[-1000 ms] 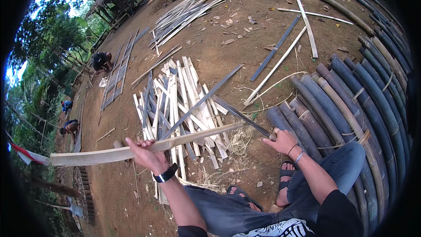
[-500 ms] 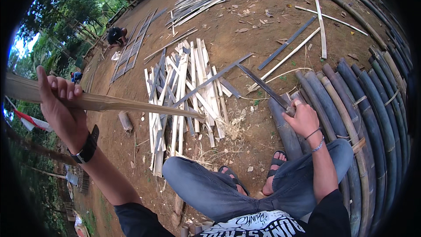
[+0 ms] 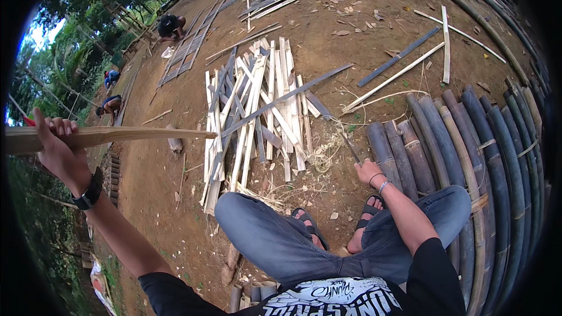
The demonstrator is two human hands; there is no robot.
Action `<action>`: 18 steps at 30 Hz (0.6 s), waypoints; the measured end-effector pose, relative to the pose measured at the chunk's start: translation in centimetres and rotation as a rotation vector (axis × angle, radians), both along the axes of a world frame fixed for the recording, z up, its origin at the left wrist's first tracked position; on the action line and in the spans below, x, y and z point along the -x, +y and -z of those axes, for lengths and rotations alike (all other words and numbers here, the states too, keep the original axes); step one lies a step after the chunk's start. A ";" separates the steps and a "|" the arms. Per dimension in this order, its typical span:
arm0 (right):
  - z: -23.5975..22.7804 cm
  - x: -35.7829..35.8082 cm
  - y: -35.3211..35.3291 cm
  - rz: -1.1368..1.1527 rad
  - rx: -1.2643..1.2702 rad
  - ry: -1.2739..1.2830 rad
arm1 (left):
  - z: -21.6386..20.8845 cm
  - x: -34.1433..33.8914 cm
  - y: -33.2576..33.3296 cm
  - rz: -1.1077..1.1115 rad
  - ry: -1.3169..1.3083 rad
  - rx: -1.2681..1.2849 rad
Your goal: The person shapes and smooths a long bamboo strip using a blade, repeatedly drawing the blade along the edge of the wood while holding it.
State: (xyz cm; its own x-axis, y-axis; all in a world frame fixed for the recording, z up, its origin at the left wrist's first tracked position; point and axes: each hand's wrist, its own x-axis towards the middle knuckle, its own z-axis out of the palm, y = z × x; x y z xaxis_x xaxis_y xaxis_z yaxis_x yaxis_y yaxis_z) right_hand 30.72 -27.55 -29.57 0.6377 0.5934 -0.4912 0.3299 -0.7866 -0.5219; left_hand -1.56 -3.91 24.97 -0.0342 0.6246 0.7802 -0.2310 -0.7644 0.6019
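I see the bamboo strip [image 3: 134,134] inside the curled fingers of the left hand [image 3: 63,155], probably gripped to stay level. The right hand [image 3: 370,174] grips the knife [image 3: 350,147], blade forward, perhaps for safety. Ahead, between both, lies the strip pile [image 3: 257,108].

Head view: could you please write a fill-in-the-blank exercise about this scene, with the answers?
1. The long, flat, pale bamboo strip is held in the person's ____ hand.
2. The slim, dark-bladed knife is in the ____ hand.
3. The black band circles the left ____.
4. The round, dark bamboo poles lie on the person's ____ side.

Answers: left; right; wrist; right.
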 end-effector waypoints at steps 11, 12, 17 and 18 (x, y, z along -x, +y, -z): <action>0.0 14.4 0.6 -0.447 -0.017 0.270 | 6.5 -5.7 -2.0 0.189 -0.101 0.074; -1.4 12.0 1.7 -0.376 -0.017 0.264 | 7.2 -6.0 -2.0 0.194 -0.113 0.087; 2.9 -0.9 3.0 0.094 0.019 -0.036 | 10.1 -8.3 -1.7 0.169 -0.159 0.135; 5.0 -0.9 2.5 0.095 0.042 -0.036 | 10.8 -8.7 -1.8 0.175 -0.157 0.162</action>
State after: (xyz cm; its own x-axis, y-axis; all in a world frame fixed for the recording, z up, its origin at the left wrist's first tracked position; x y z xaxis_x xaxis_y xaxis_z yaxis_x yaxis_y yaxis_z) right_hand 31.61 -25.00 -34.58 0.7074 0.5090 -0.4904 0.2709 -0.8361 -0.4770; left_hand 7.13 -5.66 14.16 -0.0274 0.7481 0.6631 -0.4508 -0.6013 0.6597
